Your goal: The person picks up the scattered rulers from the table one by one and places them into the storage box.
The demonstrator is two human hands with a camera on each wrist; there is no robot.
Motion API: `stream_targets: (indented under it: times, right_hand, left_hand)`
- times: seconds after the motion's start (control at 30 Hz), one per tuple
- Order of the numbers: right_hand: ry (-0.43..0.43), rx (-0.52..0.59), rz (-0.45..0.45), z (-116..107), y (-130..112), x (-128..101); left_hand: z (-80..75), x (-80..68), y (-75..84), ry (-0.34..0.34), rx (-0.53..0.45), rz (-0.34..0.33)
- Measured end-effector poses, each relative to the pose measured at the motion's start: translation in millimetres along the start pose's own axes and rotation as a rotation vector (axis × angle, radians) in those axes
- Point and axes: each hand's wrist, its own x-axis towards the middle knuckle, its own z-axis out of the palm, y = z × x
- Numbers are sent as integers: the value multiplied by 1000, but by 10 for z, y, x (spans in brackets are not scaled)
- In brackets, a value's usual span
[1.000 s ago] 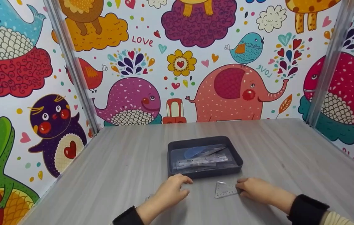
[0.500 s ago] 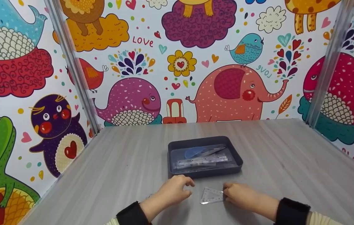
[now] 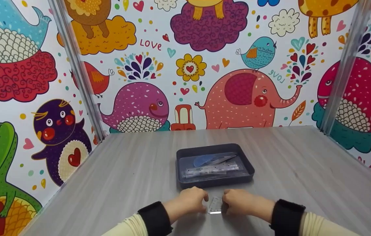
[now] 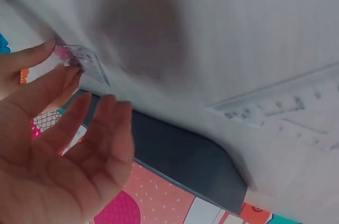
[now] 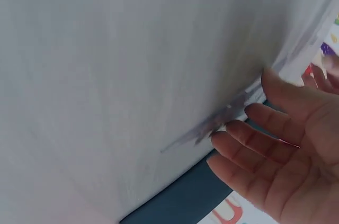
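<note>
Small clear set square (image 3: 215,205), flat on the grey surface (image 3: 303,164) between left hand (image 3: 190,200) and right hand (image 3: 241,201), relaxed open fingers touching its edges, dark tray (image 3: 215,147) just beyond: apparently being gathered; next, a firm pinch.

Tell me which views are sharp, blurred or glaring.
Head view: sharp and evenly lit, a small glint on the clear set square between both hands. Left wrist view: soft, the table smeared. Right wrist view: blurred, the set square only a faint grey streak.
</note>
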Motion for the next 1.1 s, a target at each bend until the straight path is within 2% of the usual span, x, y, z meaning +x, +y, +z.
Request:
stream_targets:
  times: [0.1, 0.2, 0.33, 0.43, 0.6, 0.8, 0.93, 1.1]
  right_hand:
    - [-41, 56, 19, -4, 24, 62]
    - [-105, 102, 74, 1, 20, 122]
    - [-174, 174, 200, -4, -29, 186]
    - [-203, 192, 261, -15, -74, 231]
    - [-202, 219, 292, -26, -95, 282]
    - [-227, 258, 364, -33, -74, 323]
    - [-244, 258, 363, -29, -60, 321]
    - [-241, 269, 366, -6, -44, 297]
  left_hand:
    - [43, 49, 30, -27, 2, -37]
    - [86, 89, 53, -47, 4, -64]
    - [140, 136, 60, -43, 42, -62]
    - [169, 160, 56, -27, 67, -42]
    - [195, 188, 63, -5, 81, -20]
    - [182, 278, 113, -37, 55, -71]
    - [203, 328, 146, -59, 10, -94]
    - [228, 373, 187, -68, 0, -109]
